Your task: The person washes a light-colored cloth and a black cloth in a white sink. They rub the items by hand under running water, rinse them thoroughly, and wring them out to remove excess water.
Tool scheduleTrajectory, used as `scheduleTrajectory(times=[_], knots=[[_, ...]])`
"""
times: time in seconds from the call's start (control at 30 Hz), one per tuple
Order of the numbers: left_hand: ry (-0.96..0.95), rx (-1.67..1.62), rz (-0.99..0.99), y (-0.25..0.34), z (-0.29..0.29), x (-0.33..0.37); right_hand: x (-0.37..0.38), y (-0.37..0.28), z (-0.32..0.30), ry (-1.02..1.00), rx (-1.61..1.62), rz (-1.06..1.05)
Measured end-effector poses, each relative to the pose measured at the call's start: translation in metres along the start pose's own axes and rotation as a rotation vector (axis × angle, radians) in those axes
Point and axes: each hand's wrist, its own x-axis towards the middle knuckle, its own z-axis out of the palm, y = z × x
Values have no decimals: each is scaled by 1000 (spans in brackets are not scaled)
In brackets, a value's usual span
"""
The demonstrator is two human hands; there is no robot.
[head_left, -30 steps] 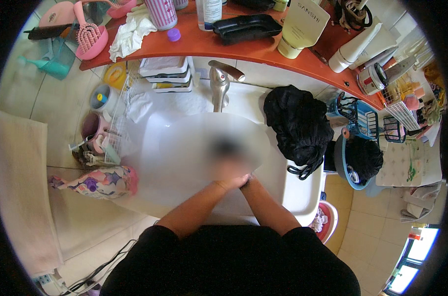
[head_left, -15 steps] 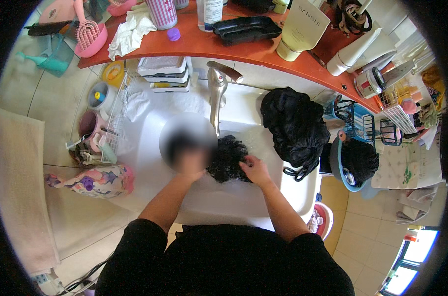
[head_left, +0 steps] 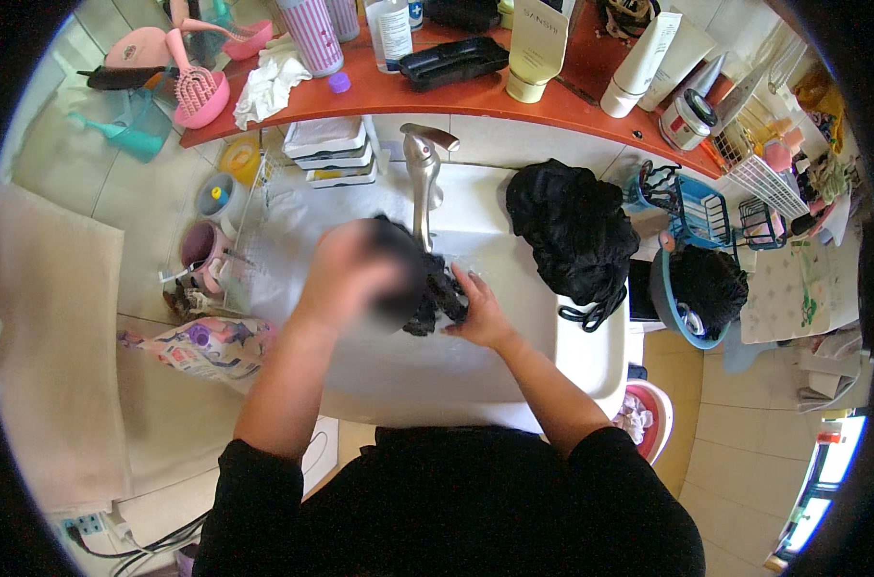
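A dark wet bundle, black cloth (head_left: pixel 425 306) by its look, is bunched up in the white sink (head_left: pixel 389 385) under the faucet (head_left: pixel 424 178). Over its left side is my left hand (head_left: pixel 346 274), raised, its fingers lost in a blur, so their grip does not show. My right hand (head_left: pixel 482 313) lies against the bundle's right edge, thumb and fingers spread apart. To the right, a larger heap of black cloth (head_left: pixel 572 226) with a dangling cord rests on the sink's ledge.
An orange-red shelf (head_left: pixel 379 101) with bottles, tubes and a black tray (head_left: pixel 453 63) curves behind the faucet. Left of the sink stand a wire rack with cups (head_left: pixel 202 245) and a flowered pouch (head_left: pixel 211 346). A blue basin (head_left: pixel 677 313) with dark contents sits at right.
My left hand has risen and shifted left and away from me. The black cloth is now bunched narrower and raised toward the faucet. My right hand's fingers have spread and moved slightly left.
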Motion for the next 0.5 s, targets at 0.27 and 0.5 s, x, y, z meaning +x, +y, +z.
scheduleTrajectory(times=[0.27,0.5], knots=[[249,-590,267,116,0,3,20,-93,-62,-298,735,-291],[216,-440,-7,17,-6,-7,14,-32,-44,-215,901,112]])
